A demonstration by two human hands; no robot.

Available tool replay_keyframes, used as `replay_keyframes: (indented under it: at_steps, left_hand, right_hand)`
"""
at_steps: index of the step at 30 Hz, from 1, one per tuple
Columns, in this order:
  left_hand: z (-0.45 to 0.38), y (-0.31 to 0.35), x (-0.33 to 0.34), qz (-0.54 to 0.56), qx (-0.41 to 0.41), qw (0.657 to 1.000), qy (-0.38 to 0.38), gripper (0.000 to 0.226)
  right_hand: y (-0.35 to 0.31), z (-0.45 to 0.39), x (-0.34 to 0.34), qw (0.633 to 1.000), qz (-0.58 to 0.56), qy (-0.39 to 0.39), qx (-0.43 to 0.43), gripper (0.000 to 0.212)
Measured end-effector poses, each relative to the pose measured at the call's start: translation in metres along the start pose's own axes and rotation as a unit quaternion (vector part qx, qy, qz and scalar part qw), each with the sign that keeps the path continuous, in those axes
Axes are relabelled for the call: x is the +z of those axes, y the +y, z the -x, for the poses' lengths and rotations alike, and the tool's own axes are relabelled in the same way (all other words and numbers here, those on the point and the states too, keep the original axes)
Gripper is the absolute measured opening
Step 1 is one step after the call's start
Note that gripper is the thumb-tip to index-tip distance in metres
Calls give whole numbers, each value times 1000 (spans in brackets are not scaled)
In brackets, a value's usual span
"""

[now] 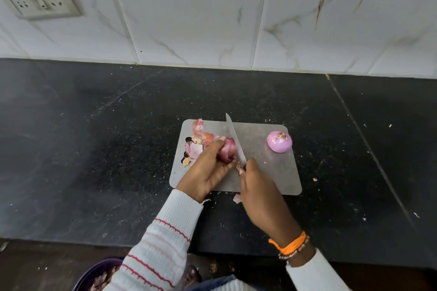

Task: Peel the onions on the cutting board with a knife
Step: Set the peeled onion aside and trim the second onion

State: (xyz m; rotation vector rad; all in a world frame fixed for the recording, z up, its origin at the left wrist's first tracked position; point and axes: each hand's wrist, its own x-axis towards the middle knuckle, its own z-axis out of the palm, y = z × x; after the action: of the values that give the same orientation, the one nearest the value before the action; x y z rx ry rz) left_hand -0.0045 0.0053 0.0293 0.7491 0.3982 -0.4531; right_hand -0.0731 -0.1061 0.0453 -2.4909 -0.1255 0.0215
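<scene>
1. While our left hand [208, 170] is curling its fingers around a red onion [227, 151] on the left part of the cutting board [272, 172], our right hand [260, 196] is closing on the knife [235, 139].
2. We are risking the blade, lying against the onion's right side, slipping toward our left fingertips.
3. The peeled onion [279, 141] is sitting loose near the board's far right corner and could be rolling off; the peels [197, 143] are piling up at the board's left edge.

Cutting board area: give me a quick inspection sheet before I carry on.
Surface: dark stone counter, speckled with small scraps; grey cutting board lies flat on it.
Job's things: unpeeled onion held on the board; peeled onion sits alone at the board's far right; knife blade against the held onion.
Clutter: onion skins piled at the board's left end; one skin piece off the near edge.
Grippers: left hand grips the onion; right hand holds the knife.
Cables: nothing seen.
Surroundings: tiled wall, wall socket, purple bowl below the counter.
</scene>
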Motion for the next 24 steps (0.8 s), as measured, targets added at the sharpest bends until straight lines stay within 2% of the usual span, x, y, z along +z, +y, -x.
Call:
replay_keyframes:
  at_steps: [3, 5, 10, 13, 16, 20, 22, 24]
  left_hand:
    - [9, 1, 0, -90, 23, 994, -50, 24]
    - [12, 1, 1, -103, 33, 992, -60, 27]
    - [3, -2, 5, -67, 28, 997, 31, 38]
    - [5, -3, 10, -1, -11, 998, 60, 36]
    - [6, -2, 12, 28, -36, 997, 62, 34]
    - [1, 1, 12, -68, -2, 997, 31, 25]
    - [1, 2, 12, -138, 27, 990, 16, 20]
    - [1, 0, 10, -176, 31, 984, -2, 19]
  right_hand:
    - [1, -13, -24, 998, -16, -56, 17, 13]
    - [0, -14, -27, 997, -19, -66, 18, 15]
    - [-5, 3, -1, 1000, -11, -20, 12, 10]
    - [-5, 8, 11, 1000, 25, -3, -7, 28]
    - [-6, 10, 18, 999, 37, -9, 3, 31]
    - [-7, 6, 12, 1000, 23, 6, -12, 23]
    - [-5, -2, 1, 999, -35, 7, 11, 13]
    - [1, -14, -10, 994, -98, -2, 54, 16]
